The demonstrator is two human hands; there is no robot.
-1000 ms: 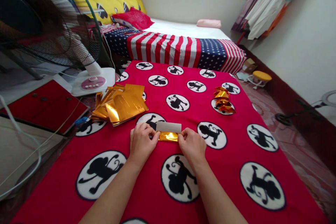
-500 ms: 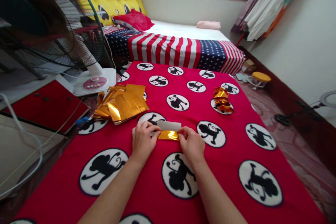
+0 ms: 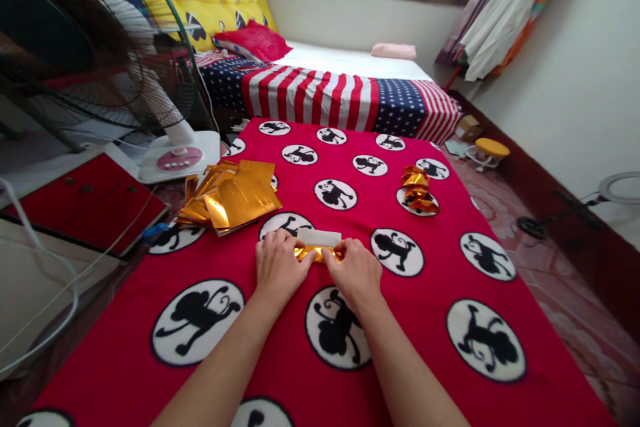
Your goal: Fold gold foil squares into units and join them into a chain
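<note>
- At the frame's centre: gold-and-grey paper, partly folded, on the red cloth.
- Flanking it: left hand and right hand, both pinching the paper, thumbs near each other.
- Left of centre: loose pile of gold sheets.
- Right of centre: folded gold pieces, in a row.
- Upper left: fan.
- Top: bed.

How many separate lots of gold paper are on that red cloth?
3: a pile at the left, folded pieces at the right, and a sheet held by the left hand and right hand. The hands could hide more.
</note>
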